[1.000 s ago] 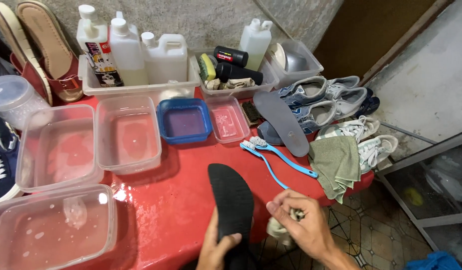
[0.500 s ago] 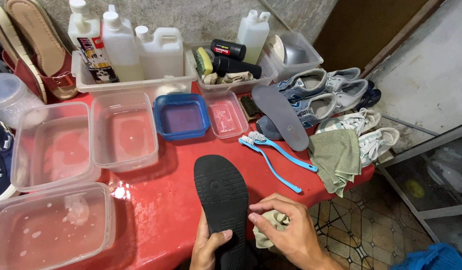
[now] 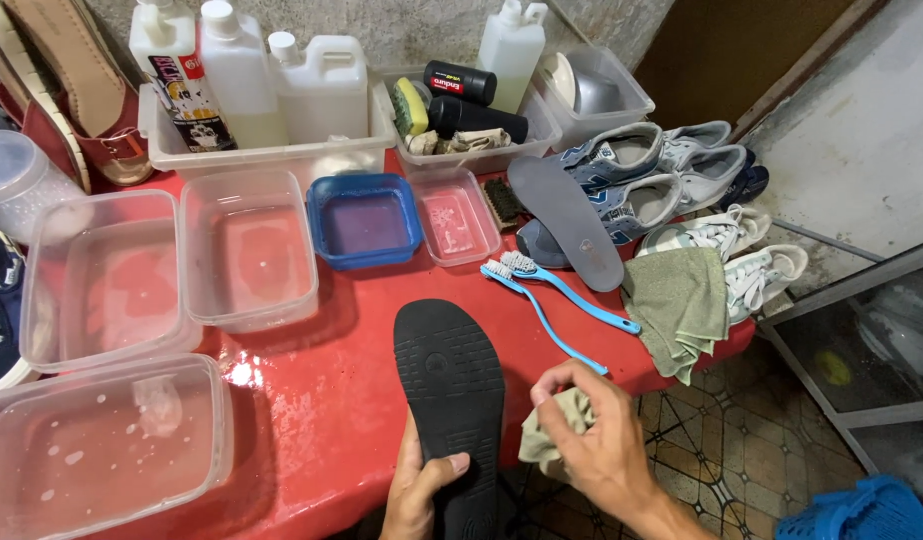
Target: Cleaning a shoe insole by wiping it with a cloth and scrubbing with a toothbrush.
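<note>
Wet red tabletop (image 3: 332, 400) fills your view, crowded with cleaning gear. Your left hand (image 3: 422, 490) is clamped on the heel end of a black insole (image 3: 450, 385), thumb across its patterned face, so it lies lengthwise over the table's near edge. Your right hand (image 3: 597, 445) is closed around a bunched pale cloth (image 3: 554, 430) just beside the insole's right edge, not quite on it. Beyond lie two blue brushes (image 3: 552, 295), a grey insole (image 3: 567, 220) and a green towel (image 3: 677, 305) by the sneakers (image 3: 642, 175). Clear tubs (image 3: 247, 250) of water sit to your left. Judging by its matte, clean-looking surface, washing looks done and wiping dry seems under way; the grey insole appears untouched.
</note>
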